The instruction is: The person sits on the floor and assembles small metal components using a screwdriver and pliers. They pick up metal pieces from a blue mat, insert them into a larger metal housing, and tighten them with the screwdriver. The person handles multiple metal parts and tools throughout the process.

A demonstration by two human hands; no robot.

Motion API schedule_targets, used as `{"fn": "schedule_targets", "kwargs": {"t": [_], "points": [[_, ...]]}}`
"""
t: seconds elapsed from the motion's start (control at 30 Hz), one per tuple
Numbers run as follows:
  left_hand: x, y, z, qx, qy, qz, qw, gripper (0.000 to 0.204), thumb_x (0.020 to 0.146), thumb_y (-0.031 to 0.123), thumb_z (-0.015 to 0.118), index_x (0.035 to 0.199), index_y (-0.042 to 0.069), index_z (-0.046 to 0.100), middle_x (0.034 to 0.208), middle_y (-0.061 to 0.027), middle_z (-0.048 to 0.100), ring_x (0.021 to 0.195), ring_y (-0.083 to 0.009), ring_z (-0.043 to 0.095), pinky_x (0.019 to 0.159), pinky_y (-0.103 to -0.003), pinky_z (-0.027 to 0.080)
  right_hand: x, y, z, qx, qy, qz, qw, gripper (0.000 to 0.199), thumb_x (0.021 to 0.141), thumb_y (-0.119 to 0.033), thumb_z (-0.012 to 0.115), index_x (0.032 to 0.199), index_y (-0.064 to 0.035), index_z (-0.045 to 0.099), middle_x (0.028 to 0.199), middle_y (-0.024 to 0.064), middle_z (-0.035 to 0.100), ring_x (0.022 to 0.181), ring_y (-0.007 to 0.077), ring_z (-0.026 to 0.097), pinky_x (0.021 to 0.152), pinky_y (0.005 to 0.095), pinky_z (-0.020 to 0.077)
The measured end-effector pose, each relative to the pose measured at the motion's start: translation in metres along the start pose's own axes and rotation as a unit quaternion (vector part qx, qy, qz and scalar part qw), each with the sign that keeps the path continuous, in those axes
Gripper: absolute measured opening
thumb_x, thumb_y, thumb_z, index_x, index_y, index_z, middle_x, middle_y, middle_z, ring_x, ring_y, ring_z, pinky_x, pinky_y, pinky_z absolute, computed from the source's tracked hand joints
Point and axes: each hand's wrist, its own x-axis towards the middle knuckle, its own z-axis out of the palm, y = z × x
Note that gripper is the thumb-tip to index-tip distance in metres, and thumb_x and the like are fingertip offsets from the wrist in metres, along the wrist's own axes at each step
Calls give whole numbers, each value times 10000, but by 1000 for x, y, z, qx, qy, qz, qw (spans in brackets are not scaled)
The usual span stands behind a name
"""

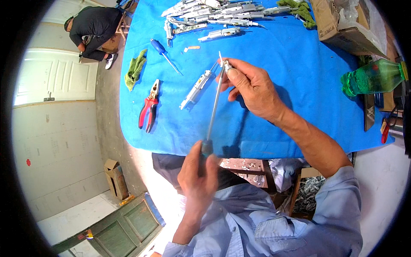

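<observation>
My left hand (198, 180) is closed around the dark handle of a long screwdriver (215, 107), somewhat blurred, just off the table's near edge. Its thin metal shaft points up and away, reaching a small white and metal part (227, 65). That part is pinched between the thumb and fingers of my right hand (259, 88); the fingers hide some of it. Just left of it, a slim white and metal assembly (197, 90) lies on the blue cloth (274, 132), thin rods at its far end. Whether those rods touch the held part I cannot tell.
Red-and-black pliers (149, 109), a blue-handled screwdriver (166, 55) and a green rag (135, 70) lie to the left. Several similar assemblies (218, 15) are heaped at the back. A cardboard box (332, 28) and green bottle (374, 77) stand right. Another person (95, 28) sits far left.
</observation>
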Motion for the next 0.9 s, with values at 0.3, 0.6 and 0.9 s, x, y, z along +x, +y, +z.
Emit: {"fn": "schedule_targets", "kwargs": {"t": [0.3, 0.6, 0.9], "points": [[6, 4, -1, -145, -90, -137, 976, 359, 1058, 178, 656, 1337, -44, 615, 933, -54, 672, 689, -74, 584, 609, -230, 469, 1, -1, 1, -24, 25, -19, 999, 421, 1148, -259, 498, 1463, 14, 557, 1155, 140, 732, 1017, 161, 724, 671, 243, 606], [8, 2, -4, -346, -158, -227, 897, 403, 1109, 192, 564, 1438, -38, 526, 973, -147, 720, 593, -94, 581, 464, -238, 442, 2, -2, 0, 57, -4, -5, 998, 341, 1129, -238, 522, 1369, -5, 591, 1158, 102, 722, 1017, 156, 730, 687, 262, 625], [12, -2, 2, -379, -231, -268, 855, 422, 1092, 172, 576, 1476, 15, 498, 978, -70, 724, 652, -57, 578, 528, -218, 449, 0, -5, 4, 124, 2, 14, 992, 314, 1123, -265, 562, 1302, -8, 572, 1010, 82, 694, 883, 143, 713, 672, 271, 602]]}}
